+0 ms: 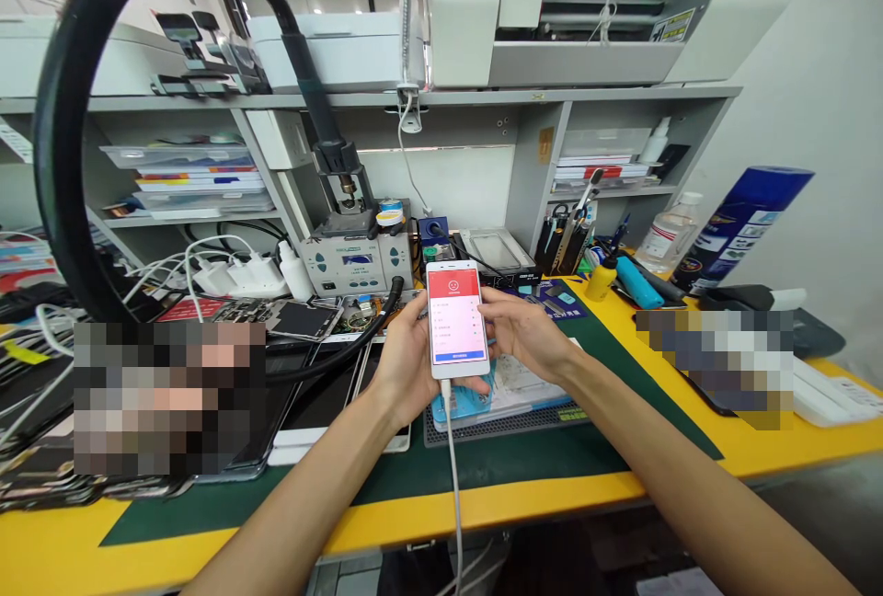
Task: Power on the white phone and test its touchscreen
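Note:
A white smartphone (pixel 458 320) is held upright above the bench, its lit screen showing a red banner with a face icon, a list and a blue bar. My left hand (pixel 407 359) wraps round its left side and back, with fingertips showing past the lower right edge. At the phone's right edge is my right hand (pixel 522 331), its index finger by the screen and its other fingers partly hidden behind; whether it grips the phone is unclear. A white charging cable (pixel 452 458) runs from the phone's bottom edge down past the bench front.
A green mat (pixel 538 458) covers the yellow bench. Phones and tablets (pixel 331 394) lie at left under a thick black hose (pixel 51 145). Behind stand a grey control box (pixel 359 262) and a tool holder (pixel 562 242). A blue spray can (pixel 745 223) and bottle (pixel 669 233) stand right.

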Demonstrator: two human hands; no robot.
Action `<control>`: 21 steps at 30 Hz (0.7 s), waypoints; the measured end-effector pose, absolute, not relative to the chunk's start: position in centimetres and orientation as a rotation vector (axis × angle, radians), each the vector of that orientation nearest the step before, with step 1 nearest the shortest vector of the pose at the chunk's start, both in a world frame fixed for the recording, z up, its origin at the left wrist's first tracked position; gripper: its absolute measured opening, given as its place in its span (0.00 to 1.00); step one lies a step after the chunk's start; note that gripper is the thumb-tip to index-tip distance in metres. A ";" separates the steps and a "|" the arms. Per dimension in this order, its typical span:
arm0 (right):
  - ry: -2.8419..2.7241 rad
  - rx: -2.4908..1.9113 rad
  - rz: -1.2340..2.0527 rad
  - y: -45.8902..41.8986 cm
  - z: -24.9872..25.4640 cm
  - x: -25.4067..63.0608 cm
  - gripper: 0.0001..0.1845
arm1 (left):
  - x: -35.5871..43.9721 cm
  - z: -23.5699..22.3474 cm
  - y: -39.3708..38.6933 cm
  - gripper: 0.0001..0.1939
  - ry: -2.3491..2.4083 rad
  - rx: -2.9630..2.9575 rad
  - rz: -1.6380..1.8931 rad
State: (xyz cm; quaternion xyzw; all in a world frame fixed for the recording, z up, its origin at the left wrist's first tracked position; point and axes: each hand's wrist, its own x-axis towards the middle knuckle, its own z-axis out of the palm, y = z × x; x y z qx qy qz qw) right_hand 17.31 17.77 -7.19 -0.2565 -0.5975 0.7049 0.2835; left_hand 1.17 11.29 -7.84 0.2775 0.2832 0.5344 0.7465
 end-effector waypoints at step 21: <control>-1.696 -0.785 1.813 17.7 -7.1 17.2 0.27 | 1.1 -7.9 11.3 0.29 0.606 0.560 1.185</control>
